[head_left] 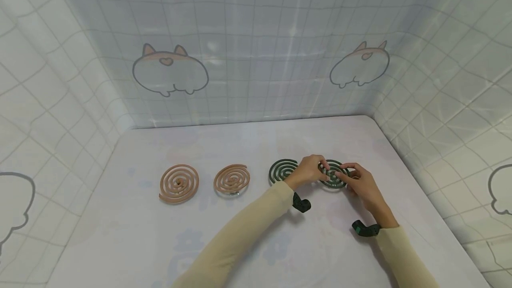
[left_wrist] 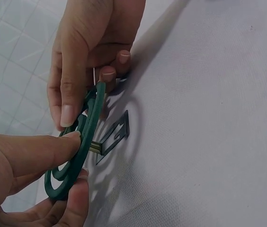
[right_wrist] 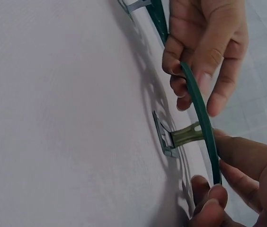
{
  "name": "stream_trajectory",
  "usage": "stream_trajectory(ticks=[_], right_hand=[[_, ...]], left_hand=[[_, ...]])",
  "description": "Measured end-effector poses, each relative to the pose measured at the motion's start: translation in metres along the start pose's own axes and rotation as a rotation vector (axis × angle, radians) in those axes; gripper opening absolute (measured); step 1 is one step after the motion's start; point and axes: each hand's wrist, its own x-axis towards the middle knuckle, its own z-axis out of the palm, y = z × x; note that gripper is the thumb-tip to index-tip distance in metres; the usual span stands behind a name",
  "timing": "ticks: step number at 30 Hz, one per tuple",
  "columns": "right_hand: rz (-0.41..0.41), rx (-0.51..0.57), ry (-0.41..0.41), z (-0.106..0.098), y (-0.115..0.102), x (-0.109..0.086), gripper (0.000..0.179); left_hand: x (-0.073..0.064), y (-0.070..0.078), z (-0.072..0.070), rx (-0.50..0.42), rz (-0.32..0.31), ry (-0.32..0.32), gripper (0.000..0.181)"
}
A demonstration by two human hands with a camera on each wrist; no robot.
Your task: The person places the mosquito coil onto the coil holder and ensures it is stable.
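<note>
Both hands hold a green mosquito coil [head_left: 335,186] at the right of the table. My left hand [head_left: 309,170] pinches its left side, and my right hand [head_left: 362,186] pinches its right side. Seen edge-on in the right wrist view, the coil [right_wrist: 200,106] sits on the upright tab of a small metal stand [right_wrist: 164,142], whose base is at the tabletop. The left wrist view shows thumbs on the coil's upper face [left_wrist: 88,135] and fingertips at its rim. Another green coil [head_left: 282,169] lies just left, partly hidden by my left hand.
Two brown mosquito coils, one at far left [head_left: 179,200] and one nearer the middle [head_left: 232,180], are on the white table [head_left: 140,243]. A bit of metal stand [head_left: 234,194] shows below the nearer one. Grid-patterned walls [head_left: 256,79] enclose the table's back and sides.
</note>
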Motion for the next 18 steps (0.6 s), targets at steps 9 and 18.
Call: stream_trajectory(ticks=[9,18], right_hand=[[-0.002,0.047,-0.036,-0.008,0.0074,0.0008,0.058],[0.012,0.043,-0.043,-0.0095,0.0077,0.0002,0.062]], left_hand=[[0.0013,-0.0012,-0.0003,-0.04,-0.003,0.009,0.027],[-0.001,-0.0034,-0.0019,-0.068,0.01,0.003,0.028]])
